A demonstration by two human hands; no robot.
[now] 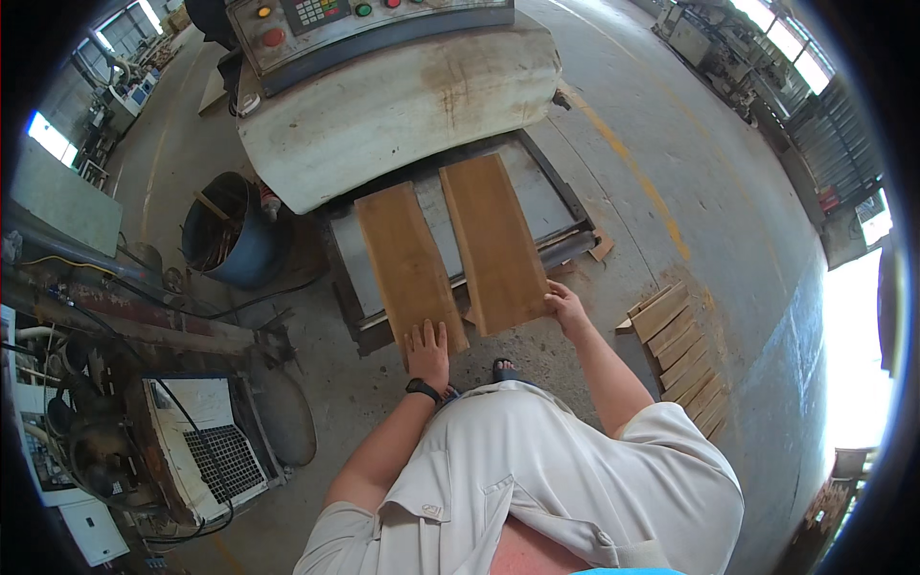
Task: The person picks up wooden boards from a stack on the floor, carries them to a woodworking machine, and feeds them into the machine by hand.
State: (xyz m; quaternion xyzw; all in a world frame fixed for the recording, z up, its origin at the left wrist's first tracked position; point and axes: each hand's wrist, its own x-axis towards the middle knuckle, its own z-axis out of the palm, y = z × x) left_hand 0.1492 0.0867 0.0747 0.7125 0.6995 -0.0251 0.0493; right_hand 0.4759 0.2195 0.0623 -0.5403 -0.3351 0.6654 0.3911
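Note:
Two brown wooden boards lie side by side on the machine's metal bed, their near ends sticking out toward me. On the near end of the left board point(410, 251) my left hand point(427, 353) rests flat, its fingers spread on the top face. The right board point(494, 244) reaches a little farther back, and a narrow gap separates the two. My right hand point(567, 310) pinches this board at its near right corner, thumb on top; the fingers underneath are hidden. A dark watch point(423, 387) circles my left wrist.
Ahead stands a machine with a white, stained hood point(402, 110) and a button panel point(331, 21) above its framed metal bed point(551, 201). A blue bin point(251, 251) of wood scraps is at left, near cables and machinery. A row of wooden pieces point(682, 355) lies on the right floor.

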